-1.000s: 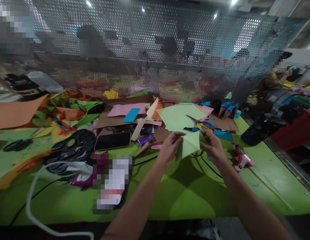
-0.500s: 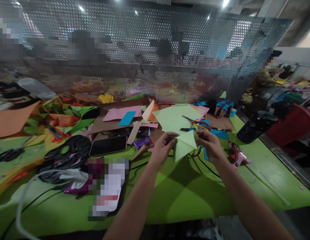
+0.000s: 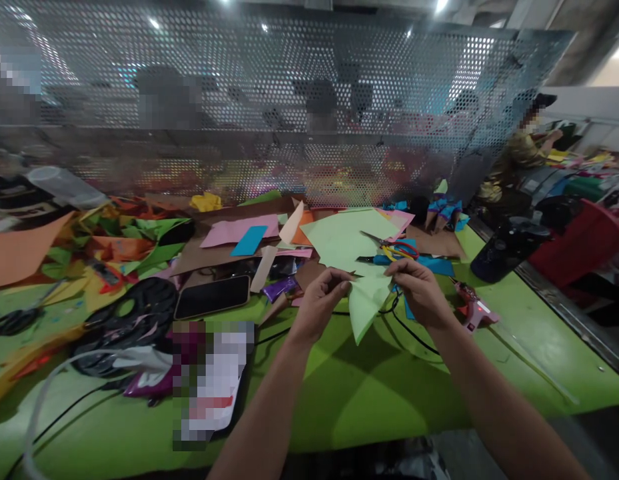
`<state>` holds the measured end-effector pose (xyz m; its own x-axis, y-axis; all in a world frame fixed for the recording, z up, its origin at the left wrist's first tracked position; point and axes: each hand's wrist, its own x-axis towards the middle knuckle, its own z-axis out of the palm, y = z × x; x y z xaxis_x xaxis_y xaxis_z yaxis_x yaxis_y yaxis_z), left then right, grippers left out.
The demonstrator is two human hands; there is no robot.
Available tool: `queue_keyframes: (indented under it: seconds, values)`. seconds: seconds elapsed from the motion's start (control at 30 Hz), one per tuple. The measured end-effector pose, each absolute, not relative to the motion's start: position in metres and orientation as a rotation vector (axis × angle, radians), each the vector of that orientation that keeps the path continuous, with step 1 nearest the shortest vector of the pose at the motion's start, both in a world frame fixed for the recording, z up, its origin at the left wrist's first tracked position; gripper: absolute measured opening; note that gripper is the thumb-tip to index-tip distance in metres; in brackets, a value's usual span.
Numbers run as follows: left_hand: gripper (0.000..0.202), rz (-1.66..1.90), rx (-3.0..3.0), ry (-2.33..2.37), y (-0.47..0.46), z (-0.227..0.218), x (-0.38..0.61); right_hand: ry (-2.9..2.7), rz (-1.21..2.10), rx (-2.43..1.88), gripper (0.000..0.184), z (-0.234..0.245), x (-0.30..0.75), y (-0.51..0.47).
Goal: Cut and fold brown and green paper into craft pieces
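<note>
Between my two hands hangs a folded piece of pale green paper (image 3: 368, 305), its pointed end turned down toward the table. My left hand (image 3: 320, 299) pinches its upper left corner between thumb and fingers. At the upper right corner my right hand (image 3: 418, 291) has a like pinch. Just beyond the hands, a larger pale green sheet (image 3: 334, 237) lies with scissors (image 3: 396, 248) with red and yellow handles on it. A blue cutter (image 3: 372, 260) lies beside the scissors.
A pink glue gun (image 3: 475, 312) lies right of my right arm, near a dark tumbler (image 3: 509, 250). On the left are a phone (image 3: 212, 297), a black spool (image 3: 129, 320) and coloured paper scraps (image 3: 124, 248). A perforated metal screen (image 3: 269, 100) stands behind. Someone sits at far right.
The folded paper has tilted, so its point now hangs lower and more toward me. Both hands keep their pinch on it. The view has shifted slightly.
</note>
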<state>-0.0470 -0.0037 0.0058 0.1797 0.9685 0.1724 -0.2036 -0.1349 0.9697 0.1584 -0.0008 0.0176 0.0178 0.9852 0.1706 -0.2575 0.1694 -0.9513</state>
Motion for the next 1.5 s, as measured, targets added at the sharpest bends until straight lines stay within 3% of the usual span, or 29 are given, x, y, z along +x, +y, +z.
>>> queue_keyframes:
  seconds: [0.1, 0.23, 0.73, 1.1, 1.33, 1.5]
  values:
    - [0.027, 1.257, 1.289, 0.858, -0.004, 0.005, -0.048, -1.096, 1.184, -0.877, 0.007, 0.017, 0.158, -0.001]
    - [0.024, 1.276, 1.3, 0.839, -0.002, 0.004, -0.05, -1.059, 1.244, -0.855, 0.025, 0.021, 0.157, 0.0]
    - [0.021, 1.205, 1.469, 0.891, -0.005, 0.01, -0.054, -1.033, 1.228, -0.855, 0.012, 0.019, 0.162, 0.001]
    - [0.019, 1.177, 1.566, 0.948, -0.006, 0.012, -0.052, -0.908, 1.281, -0.87, 0.012, 0.022, 0.158, 0.001]
    - [0.011, 1.289, 1.763, 1.003, -0.006, 0.009, -0.05, -0.931, 1.458, -0.808, 0.036, 0.019, 0.154, 0.0]
    - [0.011, 1.283, 1.939, 1.017, -0.008, 0.007, -0.047, -0.981, 1.438, -0.929, 0.032, 0.013, 0.146, -0.003]
